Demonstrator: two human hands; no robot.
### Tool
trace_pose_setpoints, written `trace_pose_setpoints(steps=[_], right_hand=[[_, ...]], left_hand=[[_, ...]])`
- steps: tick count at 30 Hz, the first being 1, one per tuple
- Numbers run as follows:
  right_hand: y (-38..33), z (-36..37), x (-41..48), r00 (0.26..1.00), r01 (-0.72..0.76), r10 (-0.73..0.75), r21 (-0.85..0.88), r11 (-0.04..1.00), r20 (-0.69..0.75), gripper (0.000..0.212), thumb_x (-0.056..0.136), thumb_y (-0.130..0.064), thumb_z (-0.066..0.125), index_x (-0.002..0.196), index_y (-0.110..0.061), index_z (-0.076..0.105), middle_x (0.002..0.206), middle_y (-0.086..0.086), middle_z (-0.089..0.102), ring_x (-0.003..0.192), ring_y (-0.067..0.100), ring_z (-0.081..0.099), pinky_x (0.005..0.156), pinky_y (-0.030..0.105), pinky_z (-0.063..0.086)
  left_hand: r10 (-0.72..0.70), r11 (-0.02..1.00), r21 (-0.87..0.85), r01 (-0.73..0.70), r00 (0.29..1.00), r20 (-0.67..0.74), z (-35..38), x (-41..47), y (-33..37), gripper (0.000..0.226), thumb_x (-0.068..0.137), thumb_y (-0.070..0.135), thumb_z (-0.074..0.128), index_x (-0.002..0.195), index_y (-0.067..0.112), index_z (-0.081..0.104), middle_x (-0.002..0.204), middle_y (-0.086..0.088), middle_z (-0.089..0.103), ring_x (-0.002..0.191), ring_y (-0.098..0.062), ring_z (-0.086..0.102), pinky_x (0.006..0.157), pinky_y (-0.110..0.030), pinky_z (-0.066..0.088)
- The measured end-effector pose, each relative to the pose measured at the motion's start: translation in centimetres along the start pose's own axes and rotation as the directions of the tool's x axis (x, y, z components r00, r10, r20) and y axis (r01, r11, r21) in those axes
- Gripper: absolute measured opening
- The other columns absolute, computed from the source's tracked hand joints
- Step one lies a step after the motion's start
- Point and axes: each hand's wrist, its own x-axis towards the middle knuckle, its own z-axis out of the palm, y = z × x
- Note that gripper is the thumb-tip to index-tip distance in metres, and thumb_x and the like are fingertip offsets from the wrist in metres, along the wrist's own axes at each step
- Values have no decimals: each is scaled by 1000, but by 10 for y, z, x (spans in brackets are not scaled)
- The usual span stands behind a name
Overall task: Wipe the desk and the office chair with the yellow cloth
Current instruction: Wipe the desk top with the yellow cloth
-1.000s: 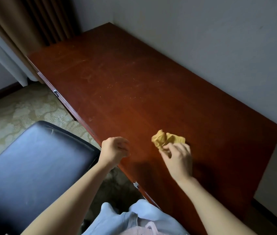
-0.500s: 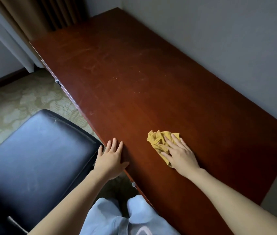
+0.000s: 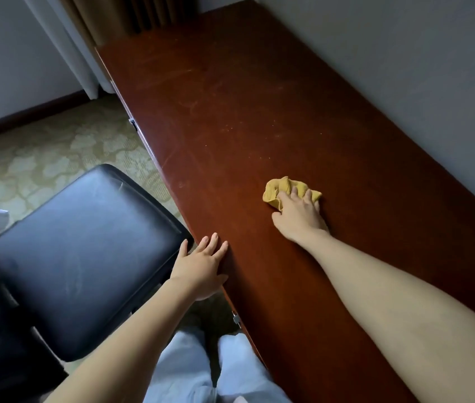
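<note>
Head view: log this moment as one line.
phase: desk wipe | right hand: presses yellow cloth on desk | left hand: flat on desk edge | office chair: beside desk

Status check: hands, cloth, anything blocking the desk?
Left hand flat on desk edge. Right hand presses yellow cloth onto desktop. Nothing seen in the cloth's way; office chair stands left of desk.
</note>
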Motion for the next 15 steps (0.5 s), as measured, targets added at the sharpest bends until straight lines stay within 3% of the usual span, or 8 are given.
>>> trace_pose_setpoints(steps=[4, 7, 11, 15], right_hand=[[-26, 21, -28, 970, 227, -228, -15, 974, -90, 40, 93, -49, 45, 126, -28, 49, 152, 8, 31, 142, 37, 18, 114, 52, 14], [-36, 40, -62, 923, 361, -359, -8, 933, -137, 29, 93, -37, 52, 118, -25, 56, 148, 7, 39, 141, 34, 23, 115, 48, 14], [-23, 56, -109, 816, 528, -502, 19, 849, -286, 25, 72, -14, 78, 96, -17, 71, 119, 9, 66, 120, 34, 55, 103, 51, 40], [8, 74, -143, 705, 664, -619, 16, 748, -345, 23, 74, -9, 73, 94, -18, 72, 114, 4, 69, 116, 27, 59, 99, 46, 45]], left_hand=[[0, 1000, -11, 0, 1000, 4, -1, 0, -1, 72, 97, 50, 38, 153, 29, -2, 161, 0, -7, 148, -19, 1, 116, -52, 1], [-2, 1000, -22, 2, 1000, -13, 0, -2, -1, 70, 98, 48, 38, 153, 30, -2, 161, 1, -7, 148, -18, 1, 117, -53, 1], [-5, 1000, -16, 4, 998, -69, 6, -2, -1, 67, 99, 46, 36, 153, 31, -1, 161, 2, -4, 148, -18, 3, 117, -52, 5], [-2, 995, 95, 15, 991, -134, 6, 1, 1, 73, 95, 53, 41, 153, 28, 4, 161, -1, 5, 147, -20, 12, 116, -52, 5]])
